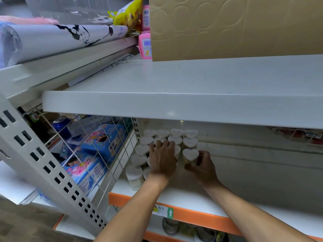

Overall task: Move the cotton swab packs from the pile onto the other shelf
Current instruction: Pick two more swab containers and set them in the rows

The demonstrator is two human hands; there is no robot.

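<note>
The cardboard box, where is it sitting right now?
In the head view the cardboard box stands at the upper right, at the back of the white upper shelf, with pink packs just to its left.

Both my forearms reach forward and up from the bottom edge, bare to the wrists, converging slightly. My left hand point(162, 158) lies palm down, back toward me, fingers spread and gently bent, tips resting on what lies under them. My right hand point(201, 167) sits just beside it, to the right and slightly nearer me, fingers and thumb curled in a pinch at the front. Hands near, not touching.
</note>
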